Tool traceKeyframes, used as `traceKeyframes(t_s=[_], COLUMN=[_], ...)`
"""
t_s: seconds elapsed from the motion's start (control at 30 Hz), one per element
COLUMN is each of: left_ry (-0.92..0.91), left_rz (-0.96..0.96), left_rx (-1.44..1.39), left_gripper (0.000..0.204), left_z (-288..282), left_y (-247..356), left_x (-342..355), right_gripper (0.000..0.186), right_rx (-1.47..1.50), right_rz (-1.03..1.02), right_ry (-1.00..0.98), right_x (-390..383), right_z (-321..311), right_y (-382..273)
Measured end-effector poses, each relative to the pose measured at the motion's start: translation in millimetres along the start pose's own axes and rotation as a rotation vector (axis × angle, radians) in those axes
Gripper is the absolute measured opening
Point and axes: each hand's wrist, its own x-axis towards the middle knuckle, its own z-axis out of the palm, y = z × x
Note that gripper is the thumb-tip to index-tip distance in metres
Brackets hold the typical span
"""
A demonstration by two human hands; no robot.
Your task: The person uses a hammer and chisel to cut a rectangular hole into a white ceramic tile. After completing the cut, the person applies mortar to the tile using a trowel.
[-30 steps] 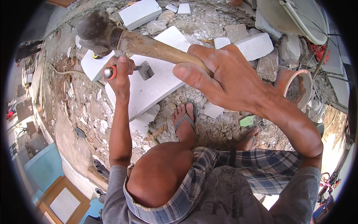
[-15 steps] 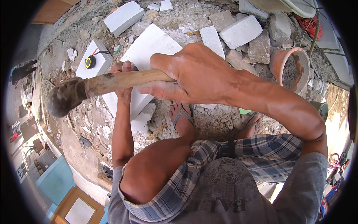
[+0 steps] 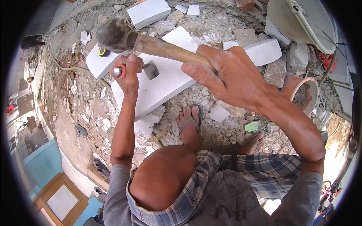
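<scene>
My right hand [image 3: 230, 77] is wrapped round the wooden handle of a mallet [image 3: 162, 48], its dark, rounded head raised at the upper left. Lower down, my left hand [image 3: 129, 75] grips a red-handled tool [image 3: 120, 71] with a metal butt. The tool's short shank ends in a grey, flat-sided blade [image 3: 151, 70] over a large white block [image 3: 158, 88]; whether it touches the block I cannot tell. The mallet handle passes above the block and hides part of it.
A smaller white block [image 3: 98, 62] bears a yellow-and-black tape measure [image 3: 103, 52]. Other white blocks [image 3: 149, 13] and grey stones [image 3: 297, 58] lie beyond. An orange bucket [image 3: 301, 94] lies tipped at the right. My sandalled foot [image 3: 190, 122] stands on rubble near the large block.
The mallet head has risen from the left, up and rightward. My left hand has turned, bringing the tool's red handle and blade into sight. The view has shifted slightly.
</scene>
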Motion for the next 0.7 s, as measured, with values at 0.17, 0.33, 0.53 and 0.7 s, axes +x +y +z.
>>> traceKeyframes(t_s=[0.17, 0.33, 0.53, 0.7], left_ry=[0.040, 0.081, 0.025, -0.032], left_rz=[0.018, 0.040, 0.021, -0.006], left_rx=[-0.074, 0.046, 0.022, 0.348], left_gripper=[0.034, 0.034, 0.029, 0.007], left_z=[4, 6, -1, -6], left_y=[-2, -14, -25, -23], left_x=[1, -4, -5, -17], right_gripper=[0.055, 0.054, 0.046, 0.044], right_rx=[0.042, -0.102, -0.319, -0.259], right_rz=[0.038, -0.259, -0.046, -0.031], right_ry=[-0.090, -0.031, -0.241, -0.301], right_x=[3, 15, 21, 33], right_z=[-11, -1, -10, -5], right_y=[-21, -31, -55, -86])
